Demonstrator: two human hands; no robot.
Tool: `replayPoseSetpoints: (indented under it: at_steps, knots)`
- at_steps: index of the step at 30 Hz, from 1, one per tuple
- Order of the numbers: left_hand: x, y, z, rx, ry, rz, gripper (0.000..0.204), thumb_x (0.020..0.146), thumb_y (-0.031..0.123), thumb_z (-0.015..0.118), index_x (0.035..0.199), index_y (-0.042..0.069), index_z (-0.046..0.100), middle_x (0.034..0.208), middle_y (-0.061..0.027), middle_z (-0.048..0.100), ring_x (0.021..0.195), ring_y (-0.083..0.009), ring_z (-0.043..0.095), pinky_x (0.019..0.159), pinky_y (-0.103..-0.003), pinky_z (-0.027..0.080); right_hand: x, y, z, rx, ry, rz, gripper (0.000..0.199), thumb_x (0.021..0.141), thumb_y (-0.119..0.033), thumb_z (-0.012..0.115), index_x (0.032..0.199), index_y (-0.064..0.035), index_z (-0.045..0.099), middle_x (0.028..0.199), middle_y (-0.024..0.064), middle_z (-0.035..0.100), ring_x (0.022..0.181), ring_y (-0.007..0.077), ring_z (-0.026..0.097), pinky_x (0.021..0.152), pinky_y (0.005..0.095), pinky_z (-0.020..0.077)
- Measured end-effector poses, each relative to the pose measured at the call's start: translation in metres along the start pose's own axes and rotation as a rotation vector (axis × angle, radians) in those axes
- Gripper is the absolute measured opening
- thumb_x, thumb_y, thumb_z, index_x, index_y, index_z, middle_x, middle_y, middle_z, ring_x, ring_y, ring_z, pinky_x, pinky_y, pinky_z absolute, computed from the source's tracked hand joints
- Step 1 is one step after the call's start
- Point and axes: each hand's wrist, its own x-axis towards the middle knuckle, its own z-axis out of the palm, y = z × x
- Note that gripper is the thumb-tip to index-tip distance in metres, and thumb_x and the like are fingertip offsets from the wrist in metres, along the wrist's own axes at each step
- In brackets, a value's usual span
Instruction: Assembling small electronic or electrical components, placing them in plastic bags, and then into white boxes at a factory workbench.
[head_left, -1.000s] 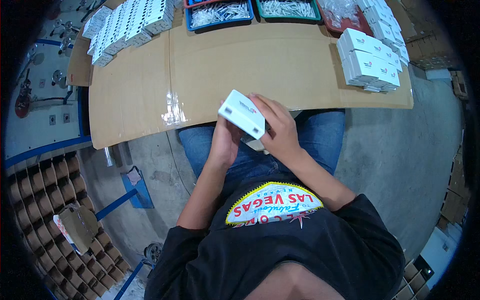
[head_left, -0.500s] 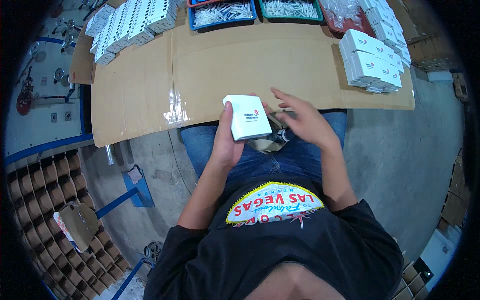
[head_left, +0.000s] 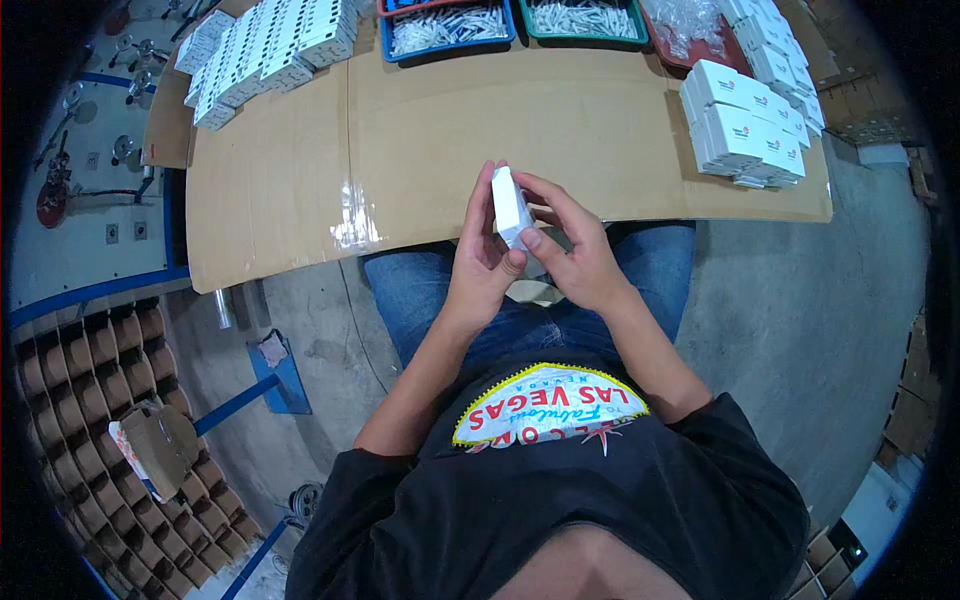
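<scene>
A small white box stands on edge between my two hands, just in front of the near edge of the cardboard-covered table. My left hand cups it from the left and below. My right hand grips it from the right, thumb against its lower end and fingers over its top. Both hands hover above my lap in blue jeans.
Rows of flat white boxes lie at the table's far left. A stack of closed white boxes sits at the right. A blue tray and a green tray of small white parts line the far edge. Cardboard dividers fill the floor at left.
The box has turned from lying flat with its printed face up to standing on its narrow edge. My right hand, which had let go, has come back onto it.
</scene>
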Motion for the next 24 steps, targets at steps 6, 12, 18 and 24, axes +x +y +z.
replayPoseSetpoints:
  at_steps: [6,12,18,24]
  knots:
    - [-0.002,-0.005,-0.006,0.082,-0.098,0.001,0.115,0.084,0.077,0.054,0.163,0.015,-0.002,0.166,-0.0131,0.015,0.147,-0.0263,0.028,0.119,-0.04,0.027,0.002,0.007,0.003,-0.136,0.001,-0.169,0.066,0.093,-0.033,0.07,0.144,-0.0016,0.045,0.143,0.0199,0.052,0.13,0.0321,0.053,0.107,0.0403,0.0431]
    - [-0.002,0.003,0.011,-0.106,-0.104,-0.136,0.107,0.086,0.086,0.026,0.163,0.017,-0.002,0.165,-0.0138,0.015,0.149,-0.0263,0.026,0.119,-0.041,0.026,0.0,0.011,0.005,-0.136,0.029,-0.217,0.069,0.092,-0.034,0.071,0.146,-0.0018,0.043,0.147,0.0216,0.047,0.135,0.0364,0.048,0.111,0.0421,0.0396]
    - [0.001,0.018,0.002,-0.421,0.011,-0.566,0.08,0.101,0.07,0.03,0.156,0.013,0.028,0.142,-0.0139,0.049,0.128,-0.0252,0.053,0.107,-0.042,0.044,0.002,0.01,0.0,-0.377,-0.007,-0.362,0.07,0.089,-0.033,0.073,0.147,-0.0029,0.047,0.148,0.0208,0.046,0.132,0.0374,0.05,0.109,0.0438,0.0423]
    - [-0.004,0.019,0.014,-0.367,0.173,-0.556,0.067,0.104,0.057,0.041,0.146,0.005,0.04,0.132,-0.0107,0.055,0.12,-0.0212,0.058,0.103,-0.038,0.047,0.005,0.02,0.004,-0.344,-0.038,-0.378,0.069,0.088,-0.033,0.072,0.146,-0.0031,0.049,0.147,0.0215,0.046,0.131,0.038,0.051,0.106,0.0446,0.0445]
